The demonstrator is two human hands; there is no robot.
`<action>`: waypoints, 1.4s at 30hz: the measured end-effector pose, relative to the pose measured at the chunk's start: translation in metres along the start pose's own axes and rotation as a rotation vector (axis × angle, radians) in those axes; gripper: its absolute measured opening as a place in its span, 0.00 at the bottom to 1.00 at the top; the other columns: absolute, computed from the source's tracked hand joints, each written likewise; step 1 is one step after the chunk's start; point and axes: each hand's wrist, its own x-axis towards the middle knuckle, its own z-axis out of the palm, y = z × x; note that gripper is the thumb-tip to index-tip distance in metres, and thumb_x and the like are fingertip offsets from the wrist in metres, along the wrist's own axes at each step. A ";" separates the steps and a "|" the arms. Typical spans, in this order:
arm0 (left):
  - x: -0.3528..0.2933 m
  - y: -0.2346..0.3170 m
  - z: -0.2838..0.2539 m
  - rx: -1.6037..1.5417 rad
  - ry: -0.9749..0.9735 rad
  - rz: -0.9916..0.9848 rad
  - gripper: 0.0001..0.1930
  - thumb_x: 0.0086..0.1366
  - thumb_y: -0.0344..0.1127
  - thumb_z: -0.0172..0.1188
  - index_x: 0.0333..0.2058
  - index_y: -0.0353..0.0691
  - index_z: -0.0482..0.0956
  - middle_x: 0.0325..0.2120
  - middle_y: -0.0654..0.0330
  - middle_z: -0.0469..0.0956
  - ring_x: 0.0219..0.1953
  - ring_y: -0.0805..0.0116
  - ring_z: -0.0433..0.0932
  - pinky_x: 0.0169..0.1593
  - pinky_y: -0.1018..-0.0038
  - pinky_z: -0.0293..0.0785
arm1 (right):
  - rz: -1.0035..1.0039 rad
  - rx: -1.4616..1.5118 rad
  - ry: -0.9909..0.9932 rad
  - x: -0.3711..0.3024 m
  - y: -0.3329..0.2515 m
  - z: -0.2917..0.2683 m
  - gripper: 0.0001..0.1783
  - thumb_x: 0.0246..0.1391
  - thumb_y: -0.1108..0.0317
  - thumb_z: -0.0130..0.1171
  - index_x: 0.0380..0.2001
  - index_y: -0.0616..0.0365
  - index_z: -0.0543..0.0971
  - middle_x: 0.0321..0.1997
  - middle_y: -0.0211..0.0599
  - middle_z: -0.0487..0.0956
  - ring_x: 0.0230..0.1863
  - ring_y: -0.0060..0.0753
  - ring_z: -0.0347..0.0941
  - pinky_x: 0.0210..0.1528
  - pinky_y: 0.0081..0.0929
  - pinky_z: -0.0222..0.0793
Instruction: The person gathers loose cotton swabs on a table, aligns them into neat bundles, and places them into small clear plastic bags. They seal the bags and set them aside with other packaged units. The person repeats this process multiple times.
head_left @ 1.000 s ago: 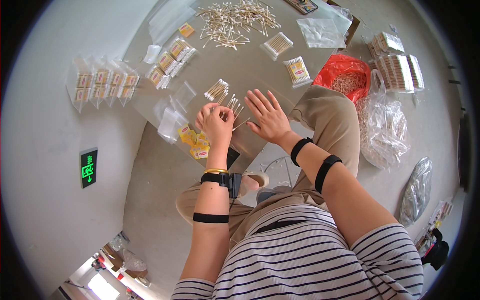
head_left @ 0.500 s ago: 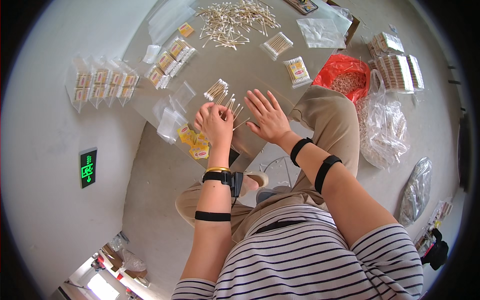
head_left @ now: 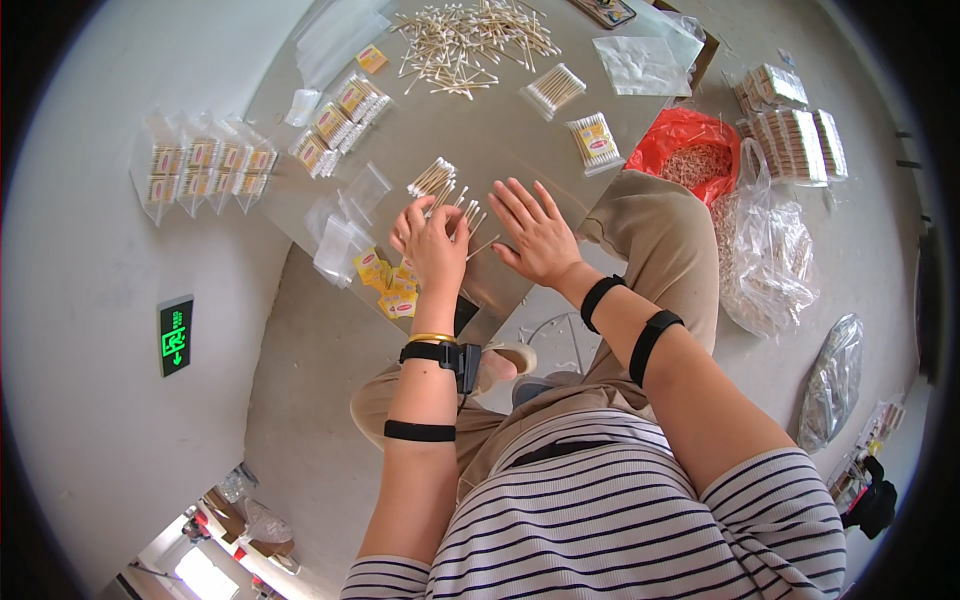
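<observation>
Just beyond my left hand (head_left: 432, 247) lies a small pile of cotton swabs (head_left: 433, 177), several of them fanned loosely toward its fingertips. The left fingers are bent and closed over the nearest swabs; the back of the hand partly hides them. My right hand (head_left: 537, 235) is open, its fingers stretched out flat at the table's near edge, holding nothing. A single swab (head_left: 484, 247) points out between the two hands. Beside my left wrist are yellow printed cards (head_left: 385, 280), and left of them clear plastic bags (head_left: 341, 247).
A big heap of loose swabs (head_left: 475, 40) covers the table's far side. Bagged swab packs stand at left (head_left: 343, 115) and right (head_left: 594, 142), with another bundle (head_left: 554, 91). A red bag (head_left: 672, 133) and a clear bag (head_left: 765, 255) of swabs sit at my right knee.
My left hand has shifted slightly to the left, and its fingers are a little farther apart over the swabs. The right hand has stayed in place.
</observation>
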 end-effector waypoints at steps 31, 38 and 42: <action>-0.021 -0.003 0.006 -0.094 -0.133 -0.051 0.06 0.67 0.39 0.66 0.42 0.53 0.85 0.45 0.69 0.80 0.53 0.64 0.76 0.64 0.57 0.58 | -0.014 -0.005 0.041 0.000 0.000 0.002 0.45 0.65 0.42 0.55 0.77 0.53 0.61 0.83 0.35 0.57 0.85 0.38 0.46 0.85 0.50 0.35; 0.004 -0.011 -0.002 0.018 0.067 0.021 0.17 0.67 0.42 0.66 0.53 0.52 0.81 0.56 0.63 0.75 0.60 0.56 0.70 0.63 0.54 0.59 | -0.005 0.004 0.036 -0.001 0.001 0.002 0.44 0.66 0.42 0.55 0.77 0.53 0.61 0.83 0.36 0.57 0.85 0.38 0.45 0.85 0.50 0.35; 0.018 -0.017 0.001 0.098 0.036 0.041 0.18 0.66 0.42 0.67 0.54 0.52 0.80 0.59 0.63 0.73 0.62 0.55 0.67 0.63 0.55 0.59 | -0.013 0.008 0.040 0.000 -0.001 0.002 0.44 0.66 0.42 0.55 0.77 0.53 0.61 0.83 0.36 0.57 0.85 0.39 0.44 0.85 0.50 0.36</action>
